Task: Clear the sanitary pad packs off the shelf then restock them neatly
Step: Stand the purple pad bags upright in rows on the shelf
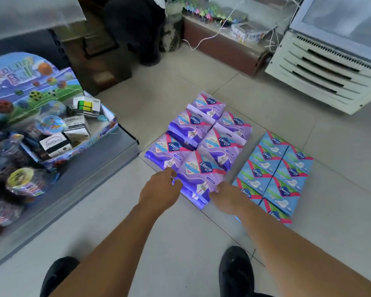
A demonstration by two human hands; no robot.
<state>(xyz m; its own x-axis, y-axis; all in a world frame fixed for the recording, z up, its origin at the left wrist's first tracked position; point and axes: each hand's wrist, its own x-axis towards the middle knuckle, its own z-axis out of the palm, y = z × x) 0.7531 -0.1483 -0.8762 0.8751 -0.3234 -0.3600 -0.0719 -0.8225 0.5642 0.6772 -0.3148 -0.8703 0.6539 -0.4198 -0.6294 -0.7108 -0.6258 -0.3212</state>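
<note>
Packs are all down on the floor (180, 232) at this point, so the clearing half looks pretty much done. Two groups are laid out on the tiles: purple packs (198, 133) in overlapping rows, and blue packs (278, 168) in a tidier double column just beside them on the right. The shelf (90, 168) that can be seen at the left edge only carries toy stuff, so whichever shelf the pads came off isn't in view.

The nearest purple pack (198, 179) is being taken by both hands. Its left edge is pinched by the left hand (159, 189) with curled fingers, and its right edge is held by the right hand (227, 196). The right fingers are mostly hidden behind the knuckles, so exactly how far they're wrapped can't be told, though a grip is likely. The pack sits on top of the purple pile, touching its neighbours.

Judging by that, either the pile is being squared up or the first pack is being lifted for restocking. What's called for next: the pack should be raised clear without dragging the overlapped ones along, then carried back to the shelf.

"Libresse" can be read on a dark diamond label on every pack, purple and blue alike. Smaller print is too blurry. A toy display box (30, 82) on the shelf has a header that seems to say "Bouncy Ball".
</note>
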